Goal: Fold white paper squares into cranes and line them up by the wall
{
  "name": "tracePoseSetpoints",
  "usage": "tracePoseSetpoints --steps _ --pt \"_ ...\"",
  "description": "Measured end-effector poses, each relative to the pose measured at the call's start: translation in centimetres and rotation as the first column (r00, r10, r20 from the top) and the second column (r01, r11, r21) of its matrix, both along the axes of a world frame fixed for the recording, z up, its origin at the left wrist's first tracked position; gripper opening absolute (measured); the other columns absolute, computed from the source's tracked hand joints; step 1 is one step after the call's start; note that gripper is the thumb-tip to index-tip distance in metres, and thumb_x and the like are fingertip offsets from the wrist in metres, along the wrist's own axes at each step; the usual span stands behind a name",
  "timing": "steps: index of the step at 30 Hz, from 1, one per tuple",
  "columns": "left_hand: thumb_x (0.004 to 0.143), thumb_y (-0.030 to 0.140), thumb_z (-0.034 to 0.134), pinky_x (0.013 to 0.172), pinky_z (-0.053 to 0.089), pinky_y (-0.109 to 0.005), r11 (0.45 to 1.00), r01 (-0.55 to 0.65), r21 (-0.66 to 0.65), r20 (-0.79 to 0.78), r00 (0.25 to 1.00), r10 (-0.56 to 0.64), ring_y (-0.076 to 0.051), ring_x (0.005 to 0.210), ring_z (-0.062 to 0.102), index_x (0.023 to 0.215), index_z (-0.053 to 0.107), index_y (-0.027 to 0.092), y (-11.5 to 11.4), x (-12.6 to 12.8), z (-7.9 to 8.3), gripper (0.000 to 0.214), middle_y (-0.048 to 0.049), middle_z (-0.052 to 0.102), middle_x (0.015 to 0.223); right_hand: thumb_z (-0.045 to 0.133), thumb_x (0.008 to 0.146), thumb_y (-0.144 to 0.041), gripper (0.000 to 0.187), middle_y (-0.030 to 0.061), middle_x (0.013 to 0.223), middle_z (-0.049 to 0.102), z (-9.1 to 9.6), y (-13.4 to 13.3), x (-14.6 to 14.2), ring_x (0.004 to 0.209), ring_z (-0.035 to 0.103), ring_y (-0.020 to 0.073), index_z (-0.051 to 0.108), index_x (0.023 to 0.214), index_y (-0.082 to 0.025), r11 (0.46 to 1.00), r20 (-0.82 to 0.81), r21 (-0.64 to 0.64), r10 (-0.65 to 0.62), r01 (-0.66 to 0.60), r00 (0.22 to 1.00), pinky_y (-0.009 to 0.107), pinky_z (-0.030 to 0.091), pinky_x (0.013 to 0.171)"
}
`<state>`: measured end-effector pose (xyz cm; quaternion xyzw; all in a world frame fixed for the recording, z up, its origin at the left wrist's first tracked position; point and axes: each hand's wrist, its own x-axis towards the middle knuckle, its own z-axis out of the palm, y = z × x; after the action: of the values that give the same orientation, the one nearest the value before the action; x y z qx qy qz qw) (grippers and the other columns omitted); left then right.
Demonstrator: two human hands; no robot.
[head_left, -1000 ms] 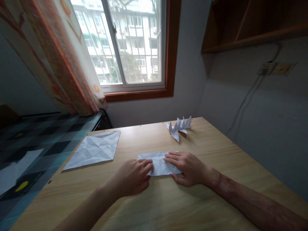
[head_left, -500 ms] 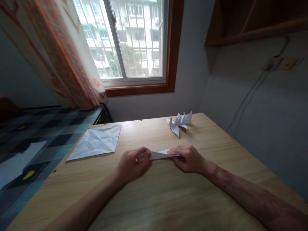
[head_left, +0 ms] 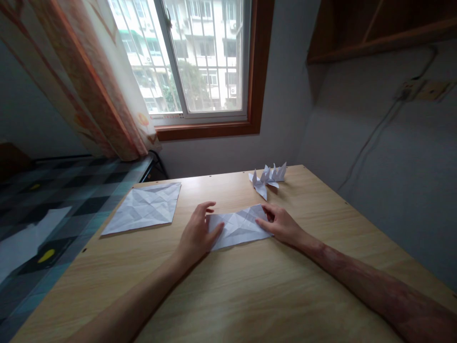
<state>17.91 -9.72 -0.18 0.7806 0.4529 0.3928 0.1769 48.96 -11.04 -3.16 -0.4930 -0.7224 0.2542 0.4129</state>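
Observation:
A creased white paper, folded into a rectangle [head_left: 237,226], lies flat on the wooden table [head_left: 250,290] in front of me. My left hand [head_left: 198,233] rests at its left edge, fingers spread and thumb on the sheet. At the right edge, my right hand [head_left: 282,224] has its fingers curled, with thumb and forefinger pinching the paper's border.
A larger creased white sheet [head_left: 144,209] lies unfolded at the left of the table. Small folded paper figures [head_left: 267,177] stand at the far edge. A window with a curtain [head_left: 107,95] is behind, a checked bed [head_left: 53,209] to the left, and a wall at the right.
The folded paper was lifted off the table between both hands, then laid flat again a little farther away. My left hand's fingers have spread apart.

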Motion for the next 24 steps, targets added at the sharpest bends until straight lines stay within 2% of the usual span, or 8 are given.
tracePoseSetpoints --steps 2,3,6,8,11,14,18,24 --pt "0.098 0.032 0.072 0.116 0.053 -0.055 0.984 0.105 0.141 -0.192 0.978 -0.077 -0.032 0.135 0.066 0.133 0.066 0.023 -0.4 0.2 0.1 0.037 -0.0147 0.068 0.149 0.077 0.094 -0.037 0.021 0.0034 0.087 0.070 0.1 0.0 0.2 0.081 0.063 0.0219 0.074 0.103 -0.018 0.996 0.176 0.076 -0.069 0.056 0.982 0.035 0.055 0.076" --pt "0.101 0.031 0.069 0.119 0.051 -0.055 0.969 0.196 0.153 -0.284 0.948 -0.147 -0.032 0.137 0.065 0.135 0.067 0.024 -0.6 0.3 0.3 0.034 -0.0136 0.068 0.150 0.077 0.094 -0.034 0.020 0.0046 0.089 0.071 0.2 0.0 0.2 0.082 0.062 0.0227 0.074 0.104 -0.017 0.993 0.219 0.099 -0.082 0.061 0.972 0.036 0.055 0.077" --pt "0.109 0.028 0.056 0.117 0.055 -0.050 0.900 0.433 0.058 -0.433 0.823 -0.368 -0.029 0.134 0.069 0.140 0.070 0.027 -1.1 0.7 0.6 0.034 -0.0110 0.072 0.149 0.073 0.097 -0.027 0.014 0.0106 0.106 0.075 0.8 -0.3 0.0 0.098 0.068 0.0275 0.074 0.107 -0.018 0.986 0.250 0.167 -0.036 -0.006 0.968 0.042 0.058 0.090" --pt "0.110 0.026 0.053 0.117 0.056 -0.048 0.872 0.489 -0.002 -0.424 0.789 -0.444 -0.028 0.136 0.069 0.140 0.071 0.026 -1.2 0.8 0.5 0.035 -0.0109 0.072 0.150 0.065 0.101 -0.021 0.023 0.0144 0.128 0.075 1.2 -0.7 -0.2 0.119 0.069 0.0298 0.074 0.122 -0.019 0.964 0.265 0.232 0.063 -0.127 0.962 0.046 0.057 0.106" --pt "0.111 0.025 0.051 0.118 0.056 -0.045 0.874 0.485 -0.035 -0.375 0.804 -0.461 -0.026 0.138 0.069 0.141 0.071 0.025 -1.0 0.6 0.3 0.036 -0.0114 0.071 0.152 0.054 0.105 -0.013 0.050 0.0137 0.155 0.067 1.7 -1.3 -0.6 0.143 0.063 0.0284 0.064 0.152 -0.024 0.894 0.368 0.279 0.238 -0.350 0.899 0.050 0.051 0.121" --pt "0.109 0.027 0.055 0.117 0.058 -0.047 0.902 0.430 -0.020 -0.381 0.831 -0.405 -0.028 0.136 0.069 0.143 0.069 0.023 -0.8 0.4 0.2 0.037 -0.0138 0.068 0.154 0.055 0.107 -0.017 0.058 0.0122 0.165 0.060 2.3 -2.0 -0.8 0.153 0.057 0.0282 0.054 0.164 -0.025 0.850 0.491 0.212 0.334 -0.482 0.804 0.051 0.046 0.128" --pt "0.107 0.031 0.059 0.123 0.053 -0.054 0.937 0.350 0.004 -0.435 0.844 -0.314 -0.033 0.146 0.061 0.156 0.058 0.020 -0.6 0.2 0.5 0.050 -0.0163 0.059 0.164 0.063 0.108 -0.037 0.070 0.0151 0.174 0.047 3.1 -2.6 -0.6 0.163 0.045 0.0299 0.041 0.173 -0.020 0.843 0.565 0.096 0.391 -0.529 0.726 0.053 0.035 0.136" --pt "0.110 0.026 0.051 0.130 0.047 -0.053 0.910 0.413 -0.042 -0.465 0.798 -0.384 -0.030 0.156 0.052 0.162 0.055 0.022 -0.3 0.0 0.3 0.052 -0.0123 0.054 0.170 0.065 0.106 -0.060 0.094 0.0176 0.182 0.029 2.7 -2.7 -0.9 0.170 0.031 0.0312 0.023 0.179 -0.019 0.877 0.557 0.010 0.394 -0.480 0.731 0.051 0.028 0.139"
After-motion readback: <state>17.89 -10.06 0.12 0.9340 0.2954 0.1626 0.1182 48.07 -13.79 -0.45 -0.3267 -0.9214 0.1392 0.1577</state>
